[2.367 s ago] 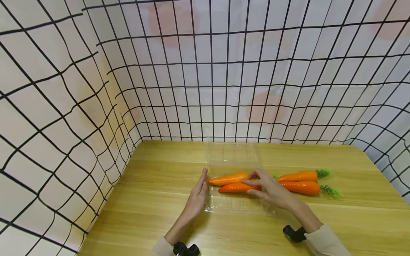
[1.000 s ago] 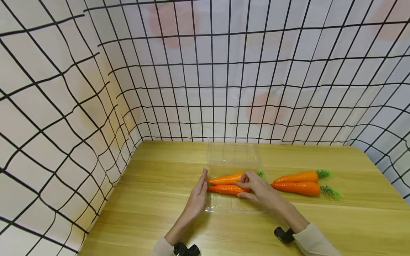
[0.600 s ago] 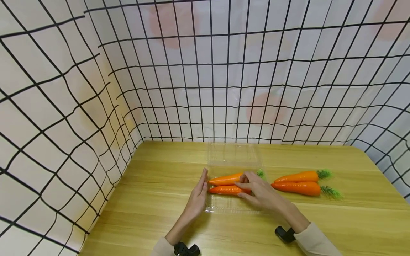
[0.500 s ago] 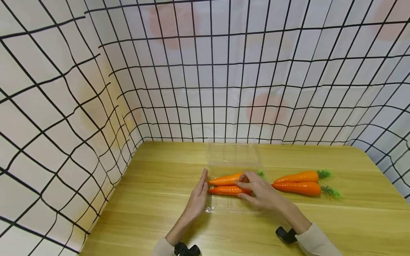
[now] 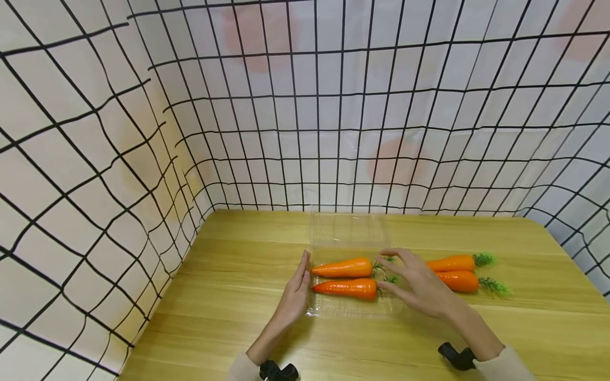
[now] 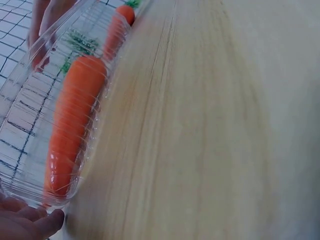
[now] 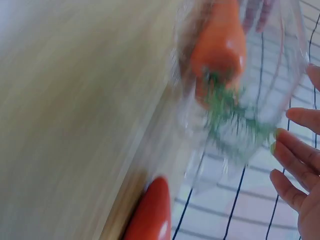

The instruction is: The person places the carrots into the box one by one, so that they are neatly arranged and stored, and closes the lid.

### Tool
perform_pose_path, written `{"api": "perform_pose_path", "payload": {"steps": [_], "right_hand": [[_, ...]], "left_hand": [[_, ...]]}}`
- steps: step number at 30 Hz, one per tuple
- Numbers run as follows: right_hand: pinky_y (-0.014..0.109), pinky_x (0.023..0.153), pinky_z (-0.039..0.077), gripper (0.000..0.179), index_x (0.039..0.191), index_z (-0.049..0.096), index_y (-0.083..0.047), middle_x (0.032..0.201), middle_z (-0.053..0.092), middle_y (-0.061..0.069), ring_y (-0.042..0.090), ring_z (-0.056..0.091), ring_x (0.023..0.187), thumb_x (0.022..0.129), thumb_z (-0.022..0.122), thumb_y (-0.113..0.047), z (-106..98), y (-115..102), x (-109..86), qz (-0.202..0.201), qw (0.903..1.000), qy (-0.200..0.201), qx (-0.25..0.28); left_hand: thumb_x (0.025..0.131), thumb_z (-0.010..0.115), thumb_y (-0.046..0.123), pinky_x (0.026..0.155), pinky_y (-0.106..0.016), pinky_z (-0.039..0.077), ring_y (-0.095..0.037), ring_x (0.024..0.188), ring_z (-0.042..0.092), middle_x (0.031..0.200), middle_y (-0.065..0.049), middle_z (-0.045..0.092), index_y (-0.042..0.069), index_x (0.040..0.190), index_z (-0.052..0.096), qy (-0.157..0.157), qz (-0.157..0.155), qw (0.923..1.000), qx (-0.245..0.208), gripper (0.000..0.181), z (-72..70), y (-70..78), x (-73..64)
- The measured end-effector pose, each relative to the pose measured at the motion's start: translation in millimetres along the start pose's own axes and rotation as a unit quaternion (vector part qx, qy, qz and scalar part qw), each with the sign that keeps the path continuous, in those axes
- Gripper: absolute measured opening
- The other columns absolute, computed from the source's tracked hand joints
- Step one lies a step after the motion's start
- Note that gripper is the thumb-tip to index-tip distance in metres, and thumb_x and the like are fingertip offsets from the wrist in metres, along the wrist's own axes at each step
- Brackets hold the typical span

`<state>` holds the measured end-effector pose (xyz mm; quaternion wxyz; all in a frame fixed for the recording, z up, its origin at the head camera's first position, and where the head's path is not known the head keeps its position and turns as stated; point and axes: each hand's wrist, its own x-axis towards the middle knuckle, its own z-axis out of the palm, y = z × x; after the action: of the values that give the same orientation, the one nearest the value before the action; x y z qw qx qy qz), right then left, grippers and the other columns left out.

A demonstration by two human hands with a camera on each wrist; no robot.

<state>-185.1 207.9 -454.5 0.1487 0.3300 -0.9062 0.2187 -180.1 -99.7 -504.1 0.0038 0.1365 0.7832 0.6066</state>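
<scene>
A clear plastic clamshell box (image 5: pixel 340 308) lies on the table with its lid (image 5: pixel 350 228) folded back. Two orange carrots with green tops are in its base: the rear carrot (image 5: pixel 342 268) and the front carrot (image 5: pixel 347 289), side by side, tips to the left. My left hand (image 5: pixel 294 292) rests, fingers straight, against the box's left end; its fingertips (image 6: pixel 47 222) touch the plastic edge in the left wrist view. With spread fingers and nothing held, my right hand (image 5: pixel 421 284) is over the box's right end, near the green tops (image 7: pixel 225 112).
Two more carrots, a rear one (image 5: pixel 455 262) and a front one (image 5: pixel 462 281), lie on the wooden table (image 5: pixel 229 286) right of the box, partly behind my right hand. A white wall with black grid lines (image 5: pixel 333 116) stands behind and at both sides.
My right hand brought the front carrot left into the box beside the other, then let go and drew back right with its fingers spread. My left hand stayed at the box's left end.
</scene>
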Motion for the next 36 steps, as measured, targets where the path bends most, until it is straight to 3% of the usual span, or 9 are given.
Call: {"api": "perform_pose_path", "payload": {"steps": [15, 36], "right_hand": [[0.061, 0.088, 0.051, 0.057, 0.144, 0.062, -0.013, 0.138, 0.061, 0.016, 0.04, 0.059, 0.119, 0.09, 0.08, -0.017, -24.7, 34.3, -45.7, 0.03, 0.9981, 0.042, -0.034], [0.068, 0.089, 0.046, 0.056, 0.144, 0.062, -0.011, 0.137, 0.059, 0.018, 0.044, 0.055, 0.121, 0.091, 0.079, -0.015, -31.1, 56.7, -65.9, 0.05, 0.9972, 0.047, -0.031]], "left_hand": [[0.114, 0.026, 0.01, 0.129, -0.05, 0.013, -0.037, 0.158, 0.021, 0.172, -0.018, 0.014, 0.002, 0.165, 0.01, 0.003, -0.004, 1.0, 0.008, 0.054, 0.8, 1.4, -0.9], [0.114, 0.027, 0.01, 0.129, -0.053, 0.014, -0.037, 0.158, 0.022, 0.173, -0.017, 0.015, 0.008, 0.167, 0.01, 0.003, -0.011, 0.9998, 0.016, 0.055, 1.0, 1.0, -0.9]]}}
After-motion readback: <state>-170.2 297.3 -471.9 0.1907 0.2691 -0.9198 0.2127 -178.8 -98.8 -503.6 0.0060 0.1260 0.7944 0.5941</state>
